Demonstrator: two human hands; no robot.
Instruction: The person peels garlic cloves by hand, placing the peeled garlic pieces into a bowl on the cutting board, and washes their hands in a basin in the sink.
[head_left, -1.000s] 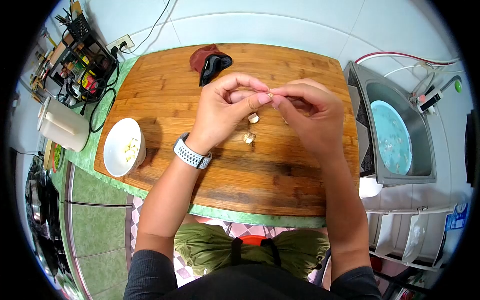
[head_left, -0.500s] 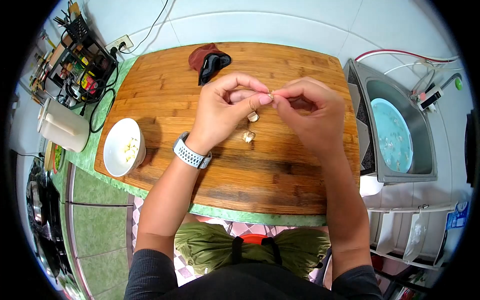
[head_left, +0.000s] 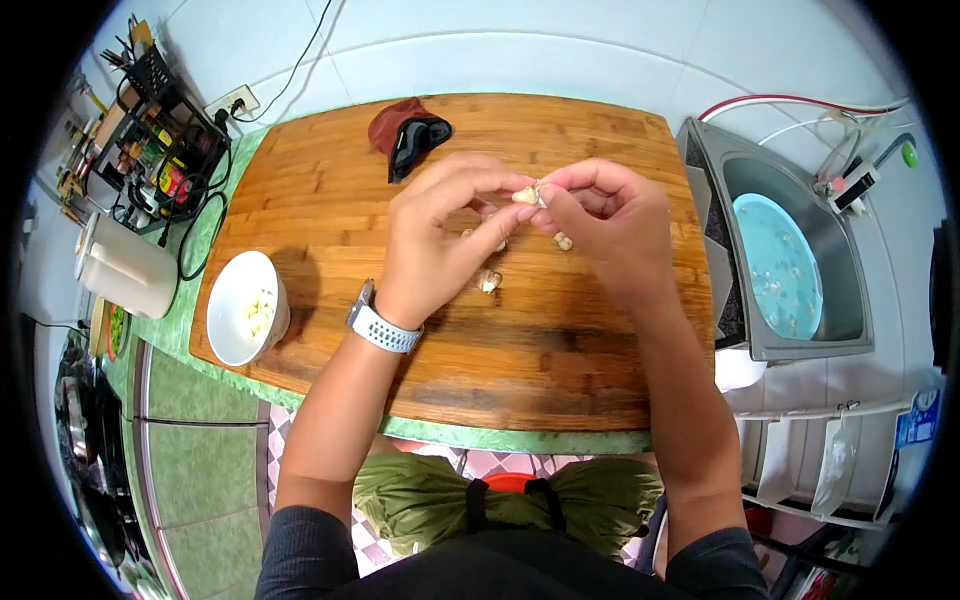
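Over the wooden board (head_left: 540, 350), my left hand (head_left: 440, 225) pinches a small pale piece, possibly a garlic clove (head_left: 526, 195), between thumb and fingers. My right hand (head_left: 615, 220) meets it from the right, its thumb and forefinger closed on the same piece. Below the hands a brownish-white piece (head_left: 489, 281) lies on the board, and another piece (head_left: 563, 241) sits beside my right hand. Further pieces are partly hidden behind my left fingers. To the left, a white bowl (head_left: 225, 315) contains several pale yellow pieces (head_left: 258, 313).
A brown and black cloth item (head_left: 405, 138) lies at the board's back. At the left stand a lidded container (head_left: 130, 268) and a rack of bottles (head_left: 160, 140). On the right, a sink (head_left: 850, 335) holds a light blue basin (head_left: 775, 265) with water.
The view has shifted slightly. My left fingers have turned, and more of the pale piece shows between my hands. The piece beside my right hand has come into clearer view.
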